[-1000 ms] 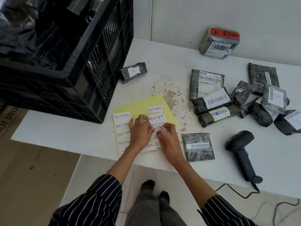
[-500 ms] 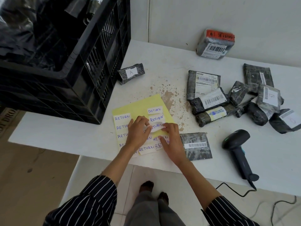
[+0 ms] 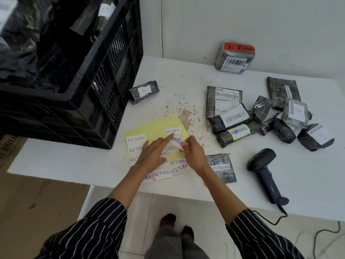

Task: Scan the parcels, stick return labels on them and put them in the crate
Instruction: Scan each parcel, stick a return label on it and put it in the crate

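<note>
A worker's left grip (image 3: 152, 156), fingers curled half a second earlier, had straightened, its forefinger pressing the yellow sheet (image 3: 155, 126) beside the top RETURN label (image 3: 172, 131). The right grip (image 3: 194, 156) pinched one end of a peeling label (image 3: 176, 141), now lifted clear of the sheet. The label's long axis ran slantwise, left to right, writing up. A flat parcel (image 3: 221, 167) lay just beside the right wrist at the near edge of the bench (image 3: 186, 75), its barcode running left-right. The scanner (image 3: 265, 172) lay further right, the crate (image 3: 93, 94) at left.

One crate (image 3: 89, 101), one scanner (image 3: 265, 171) (parcels (image 3: 231, 118) uncountable)
</note>
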Available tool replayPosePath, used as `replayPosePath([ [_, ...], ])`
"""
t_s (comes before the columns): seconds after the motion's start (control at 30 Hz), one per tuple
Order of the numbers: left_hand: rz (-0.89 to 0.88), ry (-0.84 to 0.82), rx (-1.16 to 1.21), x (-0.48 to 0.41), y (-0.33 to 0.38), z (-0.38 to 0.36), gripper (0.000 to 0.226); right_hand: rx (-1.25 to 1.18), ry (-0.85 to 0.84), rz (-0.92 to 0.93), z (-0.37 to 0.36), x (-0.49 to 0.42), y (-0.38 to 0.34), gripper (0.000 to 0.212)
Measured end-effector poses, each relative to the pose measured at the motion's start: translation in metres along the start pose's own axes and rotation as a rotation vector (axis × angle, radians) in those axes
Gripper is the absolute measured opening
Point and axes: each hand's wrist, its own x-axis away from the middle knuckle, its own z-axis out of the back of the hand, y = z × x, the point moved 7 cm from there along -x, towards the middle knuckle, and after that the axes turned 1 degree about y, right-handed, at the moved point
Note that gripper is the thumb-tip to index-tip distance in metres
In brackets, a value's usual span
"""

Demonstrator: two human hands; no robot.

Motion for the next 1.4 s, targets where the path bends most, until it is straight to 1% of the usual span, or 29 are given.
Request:
replayPosePath([
  [0.07, -0.027, -0.002, -0.056, -0.002, 0.004, 0.003, 0.105, -0.140, -0.018, -0.034, 0.003, 0.000, -0.002, 0.015],
  [0.1, -0.045, 0.000, -0.081, -0.003, 0.006, 0.003, 0.109, -0.168, -0.012, -0.023, 0.008, 0.001, -0.004, 0.015],
  [0.2, -0.089, 0.008, -0.137, -0.006, 0.015, 0.001, 0.118, -0.060, 0.049, 0.062, 0.036, 0.010, -0.004, 0.012],
  [0.27, -0.050, -0.004, -0.094, -0.008, 0.015, -0.003, 0.120, 0.034, 0.078, 0.082, 0.061, 0.019, 0.006, 0.013],
  [0.33, -0.034, 0.002, -0.128, -0.008, 0.016, -0.003, 0.112, 0.143, 0.053, 0.048, 0.084, 0.028, 0.025, 0.015],
  [0.37, -0.068, 0.067, -0.200, -0.007, 0.018, -0.001, 0.105, 0.200, 0.021, 0.027, 0.093, 0.032, 0.035, 0.016],
  [0.43, -0.175, 0.255, -0.325, -0.001, 0.031, 0.004, 0.086, 0.300, -0.051, 0.026, 0.108, 0.042, 0.053, 0.017],
  [0.5, -0.236, 0.365, -0.241, 0.008, 0.051, 0.003, 0.062, 0.366, -0.116, 0.045, 0.116, 0.051, 0.070, 0.018],
  [0.57, -0.312, 0.378, -0.160, 0.021, 0.079, -0.009, 0.047, 0.386, -0.169, 0.063, 0.119, 0.058, 0.080, 0.015],
  [0.6, -0.358, 0.380, -0.136, 0.028, 0.094, -0.018, 0.043, 0.383, -0.184, 0.071, 0.119, 0.061, 0.082, 0.014],
  [0.67, -0.440, 0.362, -0.131, 0.041, 0.120, -0.040, 0.044, 0.376, -0.178, 0.078, 0.116, 0.063, 0.086, 0.014],
  [0.77, -0.463, 0.289, -0.100, 0.052, 0.136, -0.074, 0.053, 0.351, -0.095, 0.097, 0.110, 0.064, 0.089, 0.012],
  [0.87, -0.404, 0.214, -0.103, 0.054, 0.136, -0.093, 0.066, 0.323, 0.029, 0.106, 0.105, 0.066, 0.095, 0.011],
  [0.97, -0.339, 0.193, -0.126, 0.053, 0.135, -0.097, 0.074, 0.308, 0.174, 0.118, 0.103, 0.069, 0.099, 0.009],
  [1.1, -0.337, 0.186, -0.149, 0.045, 0.131, -0.106, 0.085, 0.336, 0.323, 0.153, 0.098, 0.074, 0.096, 0.011],
  [1.2, -0.346, 0.159, -0.247, 0.042, 0.132, -0.116, 0.078, 0.395, 0.384, 0.183, 0.094, 0.076, 0.096, 0.022],
  [1.27, -0.353, 0.128, -0.276, 0.041, 0.133, -0.120, 0.073, 0.360, 0.394, 0.175, 0.094, 0.076, 0.098, 0.027],
  [1.33, -0.360, 0.104, -0.275, 0.041, 0.131, -0.122, 0.071, 0.346, 0.392, 0.147, 0.094, 0.075, 0.100, 0.042],
  [1.4, -0.390, 0.103, -0.269, 0.041, 0.129, -0.126, 0.053, 0.359, 0.402, 0.131, 0.094, 0.073, 0.100, 0.047],
])
